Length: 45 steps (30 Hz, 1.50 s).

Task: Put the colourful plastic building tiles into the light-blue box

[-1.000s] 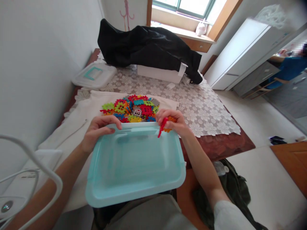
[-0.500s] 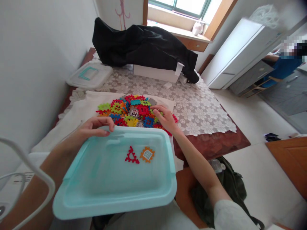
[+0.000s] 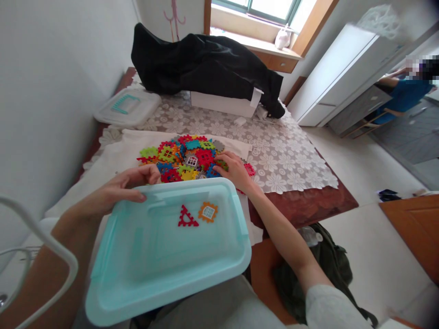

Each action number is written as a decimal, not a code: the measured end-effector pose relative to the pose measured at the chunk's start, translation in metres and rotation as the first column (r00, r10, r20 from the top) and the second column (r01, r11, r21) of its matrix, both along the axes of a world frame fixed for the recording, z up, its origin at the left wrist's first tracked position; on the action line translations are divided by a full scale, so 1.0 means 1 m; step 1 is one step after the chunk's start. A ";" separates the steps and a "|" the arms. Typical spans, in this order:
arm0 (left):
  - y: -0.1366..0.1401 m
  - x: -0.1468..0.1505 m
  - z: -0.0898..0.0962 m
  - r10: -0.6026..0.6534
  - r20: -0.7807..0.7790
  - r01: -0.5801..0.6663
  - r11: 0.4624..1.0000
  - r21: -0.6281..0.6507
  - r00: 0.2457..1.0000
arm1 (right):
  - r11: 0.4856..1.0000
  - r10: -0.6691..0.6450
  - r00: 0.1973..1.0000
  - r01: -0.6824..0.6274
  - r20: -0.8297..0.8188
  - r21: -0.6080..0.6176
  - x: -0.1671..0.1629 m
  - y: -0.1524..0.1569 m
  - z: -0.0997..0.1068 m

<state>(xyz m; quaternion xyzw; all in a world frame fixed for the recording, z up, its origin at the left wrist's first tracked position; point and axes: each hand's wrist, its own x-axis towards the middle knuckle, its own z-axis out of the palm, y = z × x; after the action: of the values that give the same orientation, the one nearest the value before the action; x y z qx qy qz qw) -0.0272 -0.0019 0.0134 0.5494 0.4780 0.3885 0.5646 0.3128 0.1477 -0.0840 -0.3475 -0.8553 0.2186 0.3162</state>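
My left hand (image 3: 132, 185) holds the far left rim of a turquoise plastic tub (image 3: 164, 292), thumb over the inside of the rim and fingers curled at its outer side. Inside the tub lie a red triangular puzzle piece (image 3: 187, 218) and an orange puzzle piece with a white window (image 3: 208, 212). Over the right side of a heap of colourful interlocking pieces (image 3: 168, 155) is my right hand (image 3: 235, 171), its thumb and forefinger apart, touching the pieces near a red square one (image 3: 205, 158). Its other fingers are partly hidden.
The heap lies on a white cloth (image 3: 113, 155) over a lace tablecloth (image 3: 274, 155). A clear lid (image 3: 126, 107) with a turquoise handle sits far left, and black fabric (image 3: 206, 64) covers a white box at the back. A person in blue (image 3: 404, 98) is far right.
The tub has turned slightly, its near left corner moving right and down. My left hand has shifted a little left along the rim. My right hand has lowered slightly onto the heap.
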 end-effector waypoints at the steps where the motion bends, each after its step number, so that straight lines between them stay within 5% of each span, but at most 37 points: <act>1: -0.001 0.001 -0.002 -0.013 0.057 0.017 0.997 -0.071 0.998 | 1.000 -0.002 1.000 0.002 0.001 0.005 0.000 0.000 0.000; 6: -0.011 0.006 -0.006 0.066 0.276 0.040 0.931 -0.362 0.959 | 1.000 -0.002 1.000 0.002 0.018 -0.003 0.000 -0.005 0.002; 10: -0.012 0.003 -0.006 0.000 0.236 0.115 0.874 -0.473 0.972 | 1.000 -0.009 0.998 0.009 0.057 -0.004 0.001 -0.006 0.006; 14: -0.010 0.000 -0.008 0.011 0.202 0.078 0.900 -0.429 0.979 | 0.996 0.040 0.999 -0.039 0.012 -0.080 0.001 -0.005 0.007; 20: -0.011 -0.004 -0.014 -0.099 0.244 0.189 0.907 -0.376 0.965 | 0.968 0.152 0.977 -0.178 -0.148 -0.177 0.004 -0.004 0.012; 26: -0.009 -0.011 -0.019 -0.146 0.203 0.205 0.927 -0.315 0.968 | 0.971 0.112 0.935 -0.175 -0.338 -0.163 0.006 -0.004 0.021; 31: -0.005 -0.011 -0.020 -0.179 0.169 0.222 0.935 -0.278 0.969 | 0.943 -0.075 0.752 -0.160 -0.655 -0.292 0.003 -0.003 0.022; 34: -0.003 -0.008 -0.019 -0.204 0.148 0.234 0.944 -0.231 0.968 | 0.893 -0.194 0.563 -0.238 -0.803 -0.382 0.003 -0.004 0.028; 37: -0.002 -0.006 -0.020 -0.225 0.158 0.255 0.943 -0.213 0.962 | 0.824 -0.243 0.457 -0.368 -0.855 -0.431 0.004 -0.013 0.040; 41: -0.003 -0.007 -0.024 -0.191 0.148 0.220 0.951 -0.219 0.970 | 0.725 -0.151 0.407 -0.574 -0.901 -0.380 -0.001 -0.032 0.053; 45: -0.005 -0.007 -0.024 -0.192 0.126 0.218 0.943 -0.251 0.973 | 0.688 0.015 0.377 -0.676 -0.926 -0.264 -0.006 -0.046 0.062</act>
<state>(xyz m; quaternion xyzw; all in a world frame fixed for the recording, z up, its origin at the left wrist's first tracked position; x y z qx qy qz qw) -0.0341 -0.0065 -0.0102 0.4961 0.4368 0.2875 0.6931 0.3067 0.1021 -0.0223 -0.0632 -0.4998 0.6927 0.5161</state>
